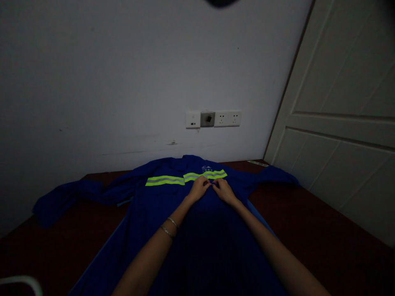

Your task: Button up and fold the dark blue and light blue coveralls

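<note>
On the blue garment (163, 203), left hand (198, 188) and right hand (224, 191) in narrow pinches at its chest.

Dim light prevailing, corners darkening; wall (138, 82) looking grey; yellow-green stripes (165, 178) standing out; shadow swallowing lower blue garment (163, 209).

Garment (160, 201): deep blue, showing lighter blue along its side edges; chest bands (165, 180) are fluorescent yellow-green with a grey central stripe; emblem (207, 168) is pale print. Bangles (167, 231): silver-toned. Supporting surface (92, 230): dark reddish brown. Wall (123, 82): greyish white (dark scuffs low down). Sockets (227, 119): white; adjoining plate (203, 119) is grey. Panelled door (339, 82): dim off-white, lined with grooves.
</note>
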`<state>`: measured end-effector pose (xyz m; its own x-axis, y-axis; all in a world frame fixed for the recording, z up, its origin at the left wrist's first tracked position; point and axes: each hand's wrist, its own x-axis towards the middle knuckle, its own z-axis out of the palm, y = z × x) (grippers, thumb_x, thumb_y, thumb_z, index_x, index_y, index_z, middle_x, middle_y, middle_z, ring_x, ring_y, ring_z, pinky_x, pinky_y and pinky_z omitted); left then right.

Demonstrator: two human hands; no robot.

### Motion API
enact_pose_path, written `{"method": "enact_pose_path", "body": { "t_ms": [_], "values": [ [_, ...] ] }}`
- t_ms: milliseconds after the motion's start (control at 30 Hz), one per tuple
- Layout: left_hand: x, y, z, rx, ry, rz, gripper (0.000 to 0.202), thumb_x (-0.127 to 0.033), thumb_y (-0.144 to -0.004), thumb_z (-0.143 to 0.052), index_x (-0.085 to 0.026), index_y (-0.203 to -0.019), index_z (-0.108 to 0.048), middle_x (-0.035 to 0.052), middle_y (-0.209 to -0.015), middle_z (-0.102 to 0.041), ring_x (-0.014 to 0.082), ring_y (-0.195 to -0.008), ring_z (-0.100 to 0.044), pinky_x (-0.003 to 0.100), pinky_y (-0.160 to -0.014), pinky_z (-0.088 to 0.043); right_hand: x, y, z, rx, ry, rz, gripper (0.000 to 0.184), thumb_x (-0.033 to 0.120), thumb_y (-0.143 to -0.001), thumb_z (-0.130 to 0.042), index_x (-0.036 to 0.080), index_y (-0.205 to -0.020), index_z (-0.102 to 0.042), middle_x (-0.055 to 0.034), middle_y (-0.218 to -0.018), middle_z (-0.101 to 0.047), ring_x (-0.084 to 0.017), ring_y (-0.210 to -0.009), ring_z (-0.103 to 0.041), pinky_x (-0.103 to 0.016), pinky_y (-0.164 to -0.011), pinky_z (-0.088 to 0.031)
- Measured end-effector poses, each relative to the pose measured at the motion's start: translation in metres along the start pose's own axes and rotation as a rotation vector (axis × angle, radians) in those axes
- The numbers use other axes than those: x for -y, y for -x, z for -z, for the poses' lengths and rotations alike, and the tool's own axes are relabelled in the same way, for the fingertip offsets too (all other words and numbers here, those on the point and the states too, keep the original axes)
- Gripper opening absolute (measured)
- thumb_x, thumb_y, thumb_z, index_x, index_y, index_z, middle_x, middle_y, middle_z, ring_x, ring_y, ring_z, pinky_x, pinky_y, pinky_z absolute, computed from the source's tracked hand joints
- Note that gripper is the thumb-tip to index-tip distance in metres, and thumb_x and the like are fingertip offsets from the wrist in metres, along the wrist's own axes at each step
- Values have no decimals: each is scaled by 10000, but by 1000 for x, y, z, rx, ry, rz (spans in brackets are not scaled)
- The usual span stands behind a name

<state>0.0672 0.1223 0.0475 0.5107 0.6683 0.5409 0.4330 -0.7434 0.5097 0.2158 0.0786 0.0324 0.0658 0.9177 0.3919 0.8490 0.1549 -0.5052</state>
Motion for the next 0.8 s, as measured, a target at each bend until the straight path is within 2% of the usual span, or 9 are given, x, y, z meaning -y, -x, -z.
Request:
{"method": "enact_pose_path", "body": {
  "t_ms": [333,600,800],
  "values": [
    [-2,-2,-5,-22,136,204,123,-214,-711,-601,-134,-705,-695,26,-688,-649,137,-661,-561,240,-626,-402,-13,-7,-9,-30,-147,-29,206,239,-740,-526,143,-913,-585,-74,-892,-630,-185,-856,-557,-286,-758,-411],
    [-4,-5,-7,-9,278,373,143,-229,-692,-593,-133,-700,-698,19,-681,-672,137,-639,-581,232,-601,-417,-5,-5,-2,-92,-280,-97,192,236,-655,-600,139,-818,-627,-47,-773,-651,-163,-716,-588,-250,-665,-434],
    [-2,-8,-11,-23,343,452,136,-214,-670,-599,-114,-669,-690,30,-658,-667,137,-630,-576,228,-604,-411,0,-3,4,-100,-288,-57,212,257,-656,-589,126,-810,-654,-63,-771,-663,-169,-711,-598,-254,-669,-439]
  ]
}}
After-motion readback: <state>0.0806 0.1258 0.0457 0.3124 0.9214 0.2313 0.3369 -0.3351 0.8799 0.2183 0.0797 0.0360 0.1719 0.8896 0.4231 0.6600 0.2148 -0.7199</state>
